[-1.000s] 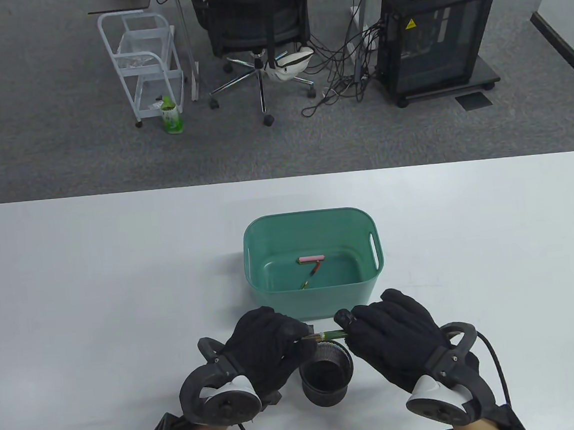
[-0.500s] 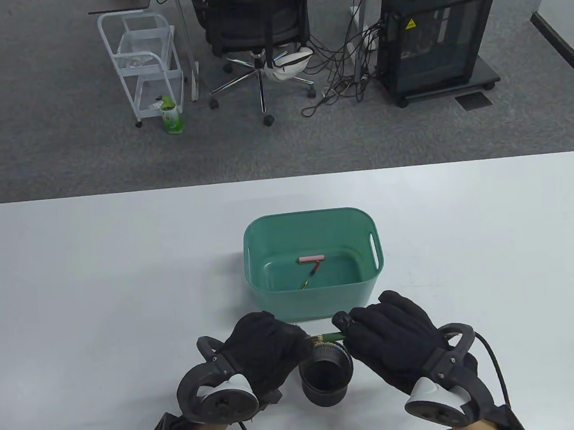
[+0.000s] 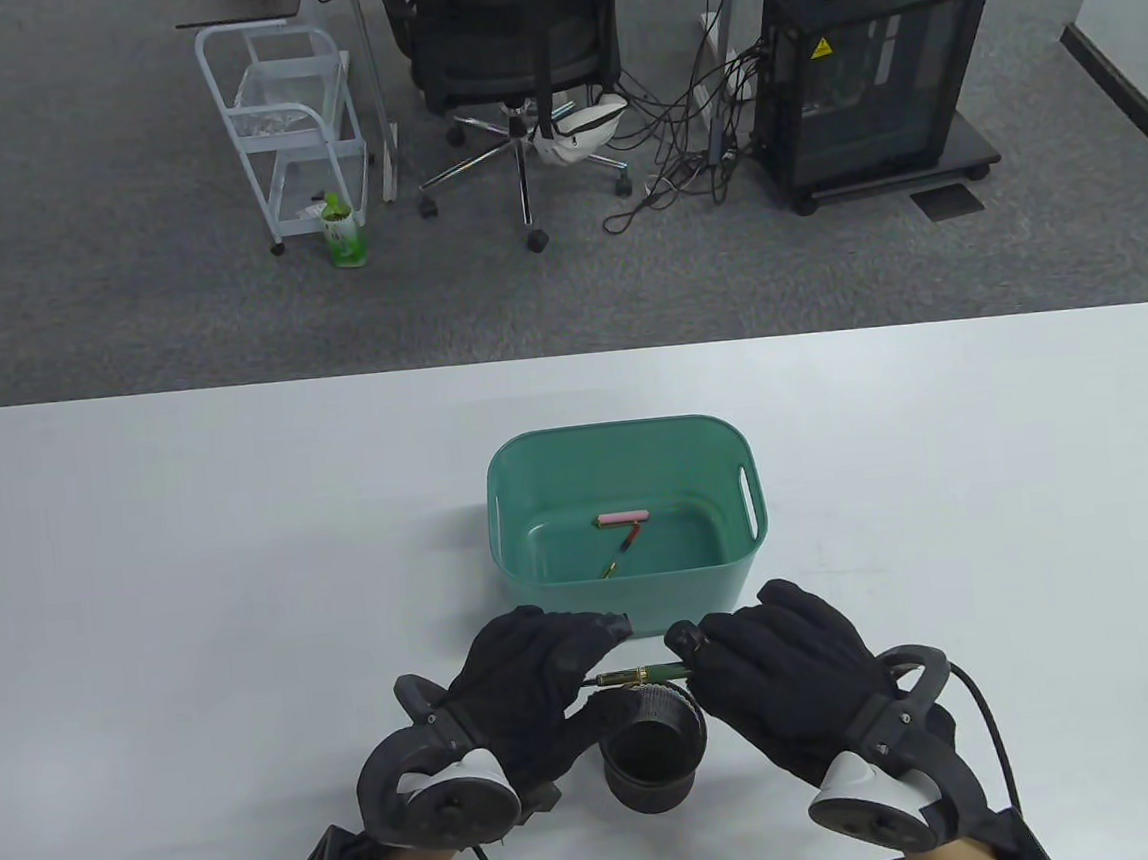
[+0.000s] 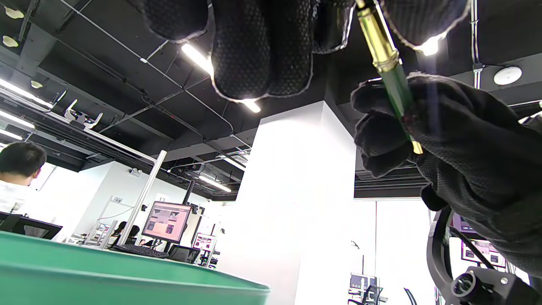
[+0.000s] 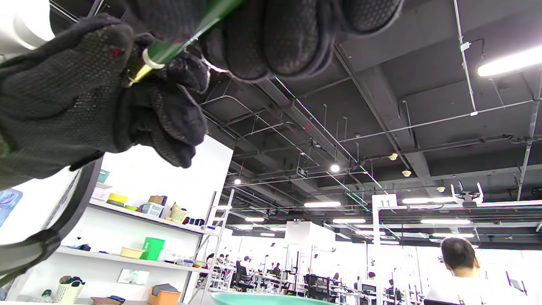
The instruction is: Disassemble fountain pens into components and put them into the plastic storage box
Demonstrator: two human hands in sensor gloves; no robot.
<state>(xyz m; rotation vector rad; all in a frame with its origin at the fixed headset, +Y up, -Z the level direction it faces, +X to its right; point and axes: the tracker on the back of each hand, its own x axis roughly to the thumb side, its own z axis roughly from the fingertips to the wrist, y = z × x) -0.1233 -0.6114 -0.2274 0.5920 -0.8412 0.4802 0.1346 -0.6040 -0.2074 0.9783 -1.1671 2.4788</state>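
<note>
From above, the left hand [image 3: 531, 680] and the right hand [image 3: 781, 668] meet over a black mesh cup [image 3: 654, 749] near the front edge of the white table [image 3: 196, 583], with a green pen [image 3: 646, 675] bridging the gap between them. That view hides the fingertips. The left wrist view fills this in: the left hand's thumb and fingers [image 4: 262, 46] pinch the pen's gold end, while the right hand's curled fingers wrap the green barrel [image 4: 398, 91]. The right wrist view shows the same grip from the other side, the barrel [image 5: 178, 42] passing under the right fingers toward the gloved left hand [image 5: 84, 93], a gold ring at the joint.

Just behind the hands stands the green plastic box [image 3: 634, 600], holding a pink pen part [image 3: 624, 518] and a thin dark piece [image 3: 623, 551] beside it. On the carpet beyond the table are a white trolley [image 3: 291, 123], an office chair [image 3: 510, 44] and a black computer case [image 3: 869, 73].
</note>
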